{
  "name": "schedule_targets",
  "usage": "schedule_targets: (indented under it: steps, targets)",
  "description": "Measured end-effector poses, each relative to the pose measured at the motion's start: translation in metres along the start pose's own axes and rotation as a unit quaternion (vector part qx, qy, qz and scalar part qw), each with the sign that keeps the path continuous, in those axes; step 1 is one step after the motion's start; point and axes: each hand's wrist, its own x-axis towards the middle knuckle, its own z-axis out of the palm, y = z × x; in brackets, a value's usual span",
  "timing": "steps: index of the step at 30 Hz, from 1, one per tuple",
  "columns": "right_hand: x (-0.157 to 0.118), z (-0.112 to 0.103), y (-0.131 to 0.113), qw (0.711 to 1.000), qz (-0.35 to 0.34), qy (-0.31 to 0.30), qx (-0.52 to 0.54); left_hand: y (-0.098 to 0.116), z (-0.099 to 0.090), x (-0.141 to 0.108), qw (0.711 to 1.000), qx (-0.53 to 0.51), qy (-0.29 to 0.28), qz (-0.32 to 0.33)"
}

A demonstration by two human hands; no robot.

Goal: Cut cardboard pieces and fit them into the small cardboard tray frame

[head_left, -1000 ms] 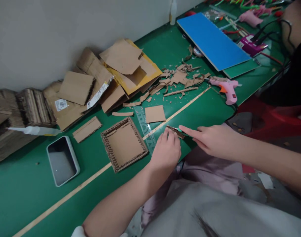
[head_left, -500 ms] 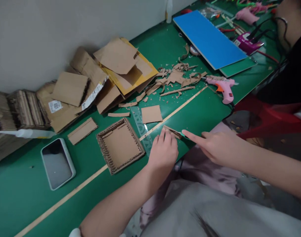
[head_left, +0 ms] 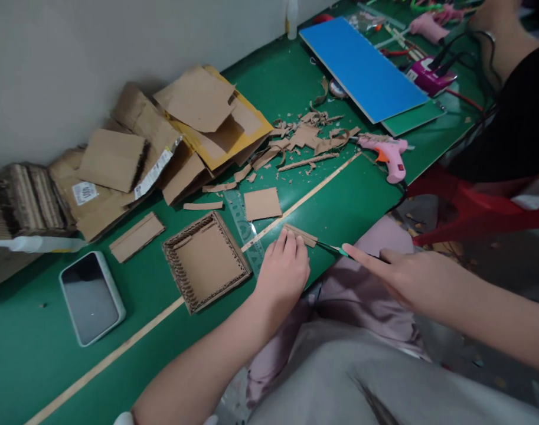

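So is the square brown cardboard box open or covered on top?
Open: nothing covers the box, and its flat brown inside floor shows.

The person wears a grey top (head_left: pixel 340 372) and mauve trousers (head_left: pixel 353 295).

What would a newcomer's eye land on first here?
Probably the bright blue board, lying at the upper right of the green table. Next, the open square cardboard tray near the middle. Just right of it, the left hand rests on a small cardboard strip, while the right hand holds a slim knife at its end.
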Motion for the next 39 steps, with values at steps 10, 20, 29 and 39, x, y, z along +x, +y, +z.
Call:
schedule_targets:
  steps: [10,20,29,39]
  targets:
    - [-0.016,0.017,0.004,0.998,0.013,0.005,0.061,-0.013,-0.01,0.011,0.998,0.029,-0.054,0.03]
    - [0.0,0.009,0.0,0.932,0.18,0.047,0.311,-0.026,-0.007,0.011,0.999,0.016,0.003,0.031]
    - [0.016,0.02,-0.004,0.94,0.18,0.012,0.291,-0.031,-0.014,0.008,0.999,-0.005,-0.044,-0.018]
    - [0.015,0.016,0.004,0.949,0.206,0.02,0.239,-0.045,-0.033,0.007,0.979,-0.167,0.076,-0.086]
